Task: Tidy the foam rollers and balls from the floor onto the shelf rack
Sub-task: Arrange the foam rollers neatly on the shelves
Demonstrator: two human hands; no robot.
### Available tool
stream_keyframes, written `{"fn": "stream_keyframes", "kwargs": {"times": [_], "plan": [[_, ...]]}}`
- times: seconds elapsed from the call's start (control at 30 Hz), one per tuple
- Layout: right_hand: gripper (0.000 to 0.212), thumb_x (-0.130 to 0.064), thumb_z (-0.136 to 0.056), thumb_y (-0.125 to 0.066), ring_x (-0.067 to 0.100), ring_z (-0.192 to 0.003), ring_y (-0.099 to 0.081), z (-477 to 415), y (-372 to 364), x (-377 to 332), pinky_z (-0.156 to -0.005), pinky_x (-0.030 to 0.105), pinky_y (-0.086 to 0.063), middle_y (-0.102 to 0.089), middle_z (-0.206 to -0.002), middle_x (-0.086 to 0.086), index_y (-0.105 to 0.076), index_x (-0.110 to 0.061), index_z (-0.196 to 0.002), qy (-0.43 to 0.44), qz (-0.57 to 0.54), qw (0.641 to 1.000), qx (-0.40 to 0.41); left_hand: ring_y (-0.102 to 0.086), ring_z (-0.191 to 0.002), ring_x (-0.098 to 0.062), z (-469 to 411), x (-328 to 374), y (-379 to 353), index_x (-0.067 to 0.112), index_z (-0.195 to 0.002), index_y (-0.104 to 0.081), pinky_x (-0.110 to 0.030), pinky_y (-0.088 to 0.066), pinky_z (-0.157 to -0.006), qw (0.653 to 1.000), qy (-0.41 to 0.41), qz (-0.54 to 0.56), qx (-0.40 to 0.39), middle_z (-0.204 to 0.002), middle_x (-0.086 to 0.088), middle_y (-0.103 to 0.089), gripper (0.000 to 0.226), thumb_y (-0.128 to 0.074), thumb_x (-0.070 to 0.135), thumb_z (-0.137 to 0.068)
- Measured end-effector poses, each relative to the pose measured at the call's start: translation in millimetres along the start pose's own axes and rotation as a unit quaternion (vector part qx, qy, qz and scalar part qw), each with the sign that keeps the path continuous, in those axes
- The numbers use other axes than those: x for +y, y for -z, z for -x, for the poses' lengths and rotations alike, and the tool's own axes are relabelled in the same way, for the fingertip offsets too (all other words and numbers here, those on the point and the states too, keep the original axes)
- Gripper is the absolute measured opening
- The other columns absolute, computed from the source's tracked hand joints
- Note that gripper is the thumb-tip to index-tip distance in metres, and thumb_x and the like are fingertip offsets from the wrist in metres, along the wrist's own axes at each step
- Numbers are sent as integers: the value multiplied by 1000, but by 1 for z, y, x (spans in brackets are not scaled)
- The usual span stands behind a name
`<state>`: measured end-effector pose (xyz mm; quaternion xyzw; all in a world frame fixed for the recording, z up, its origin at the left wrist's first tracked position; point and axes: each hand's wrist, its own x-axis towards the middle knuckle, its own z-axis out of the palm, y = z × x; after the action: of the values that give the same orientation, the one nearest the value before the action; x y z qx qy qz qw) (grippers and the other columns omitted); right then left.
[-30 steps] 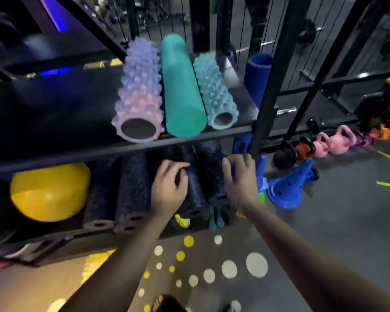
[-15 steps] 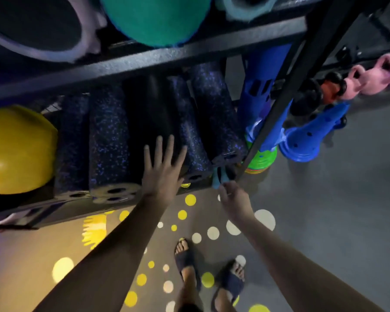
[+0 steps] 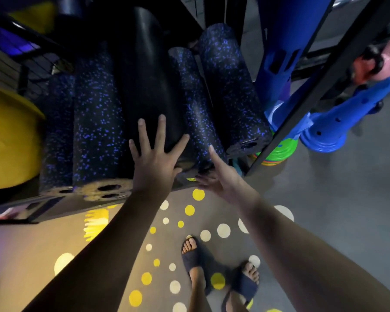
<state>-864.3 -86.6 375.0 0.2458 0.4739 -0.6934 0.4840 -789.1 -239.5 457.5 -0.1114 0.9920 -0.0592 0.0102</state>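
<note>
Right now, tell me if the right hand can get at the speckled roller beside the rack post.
Probably yes: the right hand is open close to the speckled roller, with nothing between them.

Dim gym corner.
Grey floor (image 3: 338,221) scattered with yellow and white dots (image 3: 223,230); blue cones (image 3: 329,129) sit right, purple light (image 3: 11,39) glows left.

lower shelf (image 3: 54,204) | four blue-speckled rollers (image 3: 97,131) side by side, ends toward the front edge | plain black roller (image 3: 149,75) between them | yellow ball (image 3: 7,140) at the left end | floor (image 3: 324,210): blue cones (image 3: 331,122) beyond the right end
</note>
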Motion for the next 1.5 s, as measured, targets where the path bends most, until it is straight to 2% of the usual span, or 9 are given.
{"fn": "stream_keyframes", "kwargs": {"times": [0.17, 0.37, 0.63, 0.73, 1.1, 1.23, 1.33, 1.4, 1.5], "plan": [[56, -45, -100, -59, 40, -99, -69, -22, -16, -1, -54, 42, -61, -62, -134, 21, -53, -3, -138, 8, -69, 997, 36, -3, -152, -54, 13, -11, -1, 40, -156, -34, -76, -30, -109, 999, -15, 18, 40, -171, -15, -5, 85, -78, 43, -82], [57, -41, -99, -62, 45, -102, -72, -40, -31, -21, -77, 56, -62, -66, -126, 27, -53, 3, -135, 30, -94, 994, 41, -11, -153, -51, 6, -32, -4, 37, -155, -36, -70, -33, -111, 992, -33, 98, 72, -170, -12, -15, 79, -74, 43, -85], [64, -41, -97, -66, 37, -100, -73, -46, -25, -21, -83, 43, -62, -66, -124, 27, -50, 9, -135, 69, -44, 996, 37, -14, -153, -48, -4, -41, 0, 34, -155, -38, -66, -35, -113, 988, -20, 119, 95, -170, -11, -16, 80, -76, 37, -85], [59, -40, -99, -62, 36, -103, -72, -48, -23, -17, -97, 47, -57, -66, -128, 25, -53, 8, -134, 77, -70, 994, 26, -14, -153, -49, -6, -36, -5, 35, -156, -36, -65, -35, -113, 993, -34, 88, 77, -170, -12, -15, 81, -76, 37, -86], [56, -40, -104, -55, 31, -101, -71, -25, -18, -18, -84, 37, -60, -64, -132, 26, -54, 8, -134, 60, -49, 997, 20, -15, -153, -48, -6, -34, -8, 34, -155, -38, -65, -36, -113, 986, -19, 128, 102, -169, -12, -18, 77, -74, 35, -88], [69, -50, -100, -57, 37, -105, -71, -14, -14, -26, -96, 47, -58, -66, -124, 28, -50, 10, -134, 33, 107, 992, 57, -18, -154, -43, -7, -37, -4, 32, -154, -42, -57, -36, -117, 980, -12, 157, 123, -168, -10, -22, 74, -75, 36, -88], [60, -49, -100, -56, 32, -79, -74, -5, -14, -48, -81, 49, -63, -74, -102, 23, -58, 9, -118, 78, 293, 940, 157, -29, -152, -33, -8, -37, 0, 31, -152, -45, -44, -42, -114, 975, 8, 183, 126, -167, -6, -28, 78, -80, 39, -83], [58, -47, -101, -55, 30, -62, -74, 1, -18, -63, -68, 49, -65, -73, -80, 21, -65, 10, -103, 126, 304, 928, 176, -30, -152, -31, -9, -35, 2, 32, -155, -40, -43, -41, -114, 967, 29, 227, 109, -168, -10, -24, 85, -82, 41, -81], [64, -61, -95, -52, 33, -72, -75, 12, -34, -76, -75, 51, -64, -74, -79, 16, -69, 0, -86, 191, 380, 887, 181, -19, -155, -27, -10, -29, 5, 24, -162, -21, -35, -26, -123, 913, 126, 379, 81, -169, -13, -16, 111, -83, 54, -75]]}}
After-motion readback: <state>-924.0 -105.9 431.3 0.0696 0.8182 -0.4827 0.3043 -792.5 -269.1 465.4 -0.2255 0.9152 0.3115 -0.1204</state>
